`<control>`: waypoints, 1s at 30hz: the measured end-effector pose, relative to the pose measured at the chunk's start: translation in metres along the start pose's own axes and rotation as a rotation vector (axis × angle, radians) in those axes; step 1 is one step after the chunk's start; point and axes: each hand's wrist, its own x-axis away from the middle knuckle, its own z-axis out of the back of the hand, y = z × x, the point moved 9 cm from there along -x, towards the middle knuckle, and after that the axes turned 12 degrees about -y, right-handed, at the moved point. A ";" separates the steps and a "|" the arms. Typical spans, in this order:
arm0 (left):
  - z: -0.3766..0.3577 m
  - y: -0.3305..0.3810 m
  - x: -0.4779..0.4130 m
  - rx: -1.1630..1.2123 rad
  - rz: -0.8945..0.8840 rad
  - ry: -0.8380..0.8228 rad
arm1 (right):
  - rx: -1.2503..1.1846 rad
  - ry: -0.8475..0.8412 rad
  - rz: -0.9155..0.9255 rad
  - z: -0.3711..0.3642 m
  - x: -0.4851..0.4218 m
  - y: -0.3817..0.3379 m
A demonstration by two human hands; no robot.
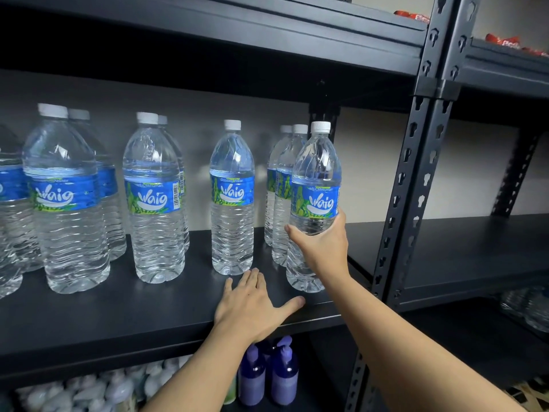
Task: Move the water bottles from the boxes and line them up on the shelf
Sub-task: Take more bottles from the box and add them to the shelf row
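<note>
Black metal shelf board (166,310): clear plastic blue-labelled water bottles (154,200) standing in spaced columns. Rightmost bottle (315,185) at the front right corner, right hand (322,245) wrapped round its lower body. Left hand (252,304) flat, fingers spread, on bare front strip

Both forearms and hands, left hand (252,307) and right hand (322,248), are bare.

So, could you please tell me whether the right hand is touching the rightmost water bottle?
Touching. The head view shows the right hand wrapped around the lower body of the rightmost water bottle, thumb and fingers pressed against the plastic just below its label.
</note>
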 end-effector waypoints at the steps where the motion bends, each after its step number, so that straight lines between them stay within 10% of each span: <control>1: 0.000 0.000 0.000 0.001 0.001 0.001 | -0.001 -0.001 0.000 0.000 0.000 0.000; 19: 0.007 0.003 0.007 0.085 -0.098 0.098 | 0.000 -0.074 -0.055 -0.001 0.006 0.002; 26: 0.026 -0.053 0.073 0.550 -0.197 0.243 | 0.086 0.153 -0.188 0.018 0.086 -0.025; 30: 0.045 -0.140 0.178 0.566 -0.062 0.433 | -0.022 -0.234 -0.092 -0.061 0.152 -0.065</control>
